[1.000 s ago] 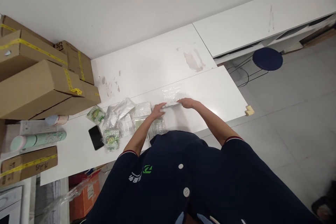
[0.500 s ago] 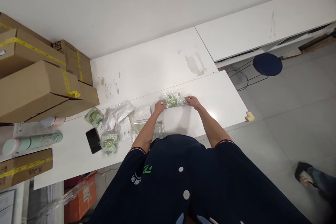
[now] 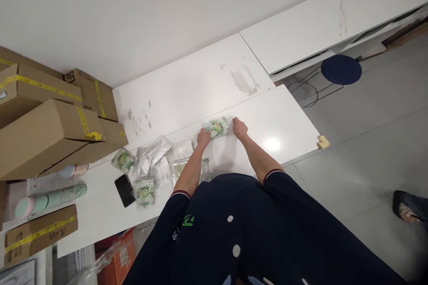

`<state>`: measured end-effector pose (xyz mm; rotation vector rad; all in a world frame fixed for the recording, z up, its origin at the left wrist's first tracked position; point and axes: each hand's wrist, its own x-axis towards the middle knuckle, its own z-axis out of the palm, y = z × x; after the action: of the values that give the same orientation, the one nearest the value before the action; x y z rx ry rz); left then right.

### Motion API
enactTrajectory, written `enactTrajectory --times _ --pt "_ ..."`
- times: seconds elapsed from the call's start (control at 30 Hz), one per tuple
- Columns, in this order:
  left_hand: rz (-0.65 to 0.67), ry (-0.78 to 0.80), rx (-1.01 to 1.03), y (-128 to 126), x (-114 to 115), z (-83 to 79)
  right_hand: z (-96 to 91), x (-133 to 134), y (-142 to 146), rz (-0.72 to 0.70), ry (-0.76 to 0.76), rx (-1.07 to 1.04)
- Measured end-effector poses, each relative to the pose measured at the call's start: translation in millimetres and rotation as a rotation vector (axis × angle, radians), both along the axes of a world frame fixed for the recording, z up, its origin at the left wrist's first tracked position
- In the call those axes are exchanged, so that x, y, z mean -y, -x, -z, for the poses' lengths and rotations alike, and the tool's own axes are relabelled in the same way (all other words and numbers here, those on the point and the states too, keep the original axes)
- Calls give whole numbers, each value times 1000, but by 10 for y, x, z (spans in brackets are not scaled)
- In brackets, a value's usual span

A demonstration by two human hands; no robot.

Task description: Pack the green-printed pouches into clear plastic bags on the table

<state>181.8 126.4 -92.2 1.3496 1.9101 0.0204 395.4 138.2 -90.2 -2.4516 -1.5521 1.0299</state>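
From where I stand, the person in the navy short-sleeved shirt (image 3: 207, 240) is bent over a long white desk (image 3: 264, 118), both forearms stretched forward. Between the two hands is a green-and-white printed packet in clear plastic wrapping (image 3: 220, 127), near the seam that runs along the desk. The left hand (image 3: 203, 137) is closed on the packet's left end, its thumb by the printed side; the right hand (image 3: 240, 128) is curled in on the clear wrapping at the other end.

Beside the left forearm lies a loose cluster of clear plastic packets (image 3: 159, 171), some overlapping, their shiny film catching the light. One green printed packet (image 3: 146, 192) is at the near edge of that cluster, and another green pouch (image 3: 122, 159) sits tilted at its far left. A black phone (image 3: 125, 190) lies just beside the nearer one.

Further left I see a mint-green bottle with a pink-rimmed cap (image 3: 51, 201) on its side, a smaller bottle with a pale blue end (image 3: 74, 170), and a small cardboard box (image 3: 42, 234) banded with yellow tape. Bigger taped cartons (image 3: 36, 136) are stacked against the wall.

Over on the right, a yellowish corner guard (image 3: 323, 142) caps the desk's corner, a round blue stool (image 3: 341, 69) stands beyond it, and somebody's shoe (image 3: 397, 204) shows at the edge of the grey floor (image 3: 361, 173).
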Motion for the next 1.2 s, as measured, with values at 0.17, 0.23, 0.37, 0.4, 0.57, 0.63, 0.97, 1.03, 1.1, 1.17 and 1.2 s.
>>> enactTrajectory --times 0.17,0.23,0.37,0.4,0.57,0.63,0.97,1.03,1.1,1.17,1.2 --pt "-42 38 -85 -61 -45 -74 -32 40 -9 30 -28 -2" --pt "-40 38 -109 -78 -59 -123 -48 96 8 70 -59 36" --pt "-27 -26 -217 -93 -136 -263 -66 258 12 229 -116 -23" --pt "-22 -67 -244 -95 -174 -300 -68 314 2 269 -142 -61" --pt "241 -329 -165 -148 -463 -389 -59 721 17 369 -189 -251" --pt "405 -325 -78 -212 -570 -364 -43 888 101 427 -65 -443" --pt "218 91 11 -435 8 -139 -14 760 124 716 -50 -768" --pt "151 77 102 -410 238 -66 -13 691 49 686 -11 -775" --pt "44 32 242 -376 426 0 -15 653 5 647 25 -787" --pt "-102 -6 453 -336 559 41 -26 642 -3 617 41 -801" --pt "-179 -2 578 -313 606 50 -35 645 4 604 40 -809"
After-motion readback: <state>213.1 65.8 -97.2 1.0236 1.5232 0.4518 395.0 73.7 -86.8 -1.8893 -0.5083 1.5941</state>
